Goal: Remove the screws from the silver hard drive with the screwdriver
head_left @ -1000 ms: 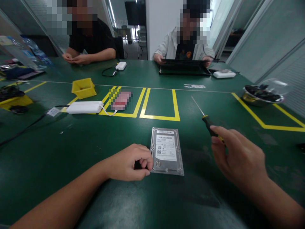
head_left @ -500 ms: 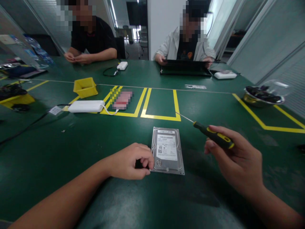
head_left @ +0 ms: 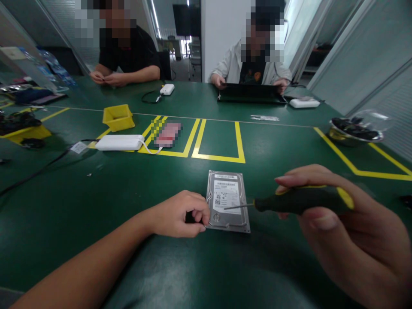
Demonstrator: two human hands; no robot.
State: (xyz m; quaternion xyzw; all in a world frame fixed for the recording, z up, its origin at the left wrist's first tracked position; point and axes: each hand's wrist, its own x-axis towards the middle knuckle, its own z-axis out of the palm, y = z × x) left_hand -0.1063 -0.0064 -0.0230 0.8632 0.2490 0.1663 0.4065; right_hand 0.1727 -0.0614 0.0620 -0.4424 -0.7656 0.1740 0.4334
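Observation:
A silver hard drive (head_left: 238, 221) with a white printed label lies flat on the green table. My left hand (head_left: 186, 214) is closed at the drive's lower left corner, thumb and curled fingers against its edge. Raised at the right, my right hand (head_left: 347, 227) grips a screwdriver (head_left: 296, 201) with a black and yellow handle. The thin metal shaft points left, and its tip appears over the drive's label; whether it touches cannot be told.
Yellow tape marks (head_left: 219, 159) lie beyond the drive. Further left are a white power bank (head_left: 119, 142), a pink pixelated item (head_left: 168, 134) and a yellow bin (head_left: 118, 118). A metal bowl (head_left: 355, 133) of dark parts stands right. Two people sit opposite, one holding a black panel (head_left: 252, 93).
My right hand has come closer to the camera. The screwdriver has swung from pointing up and left to nearly level, its tip now over the drive. My left hand keeps its place.

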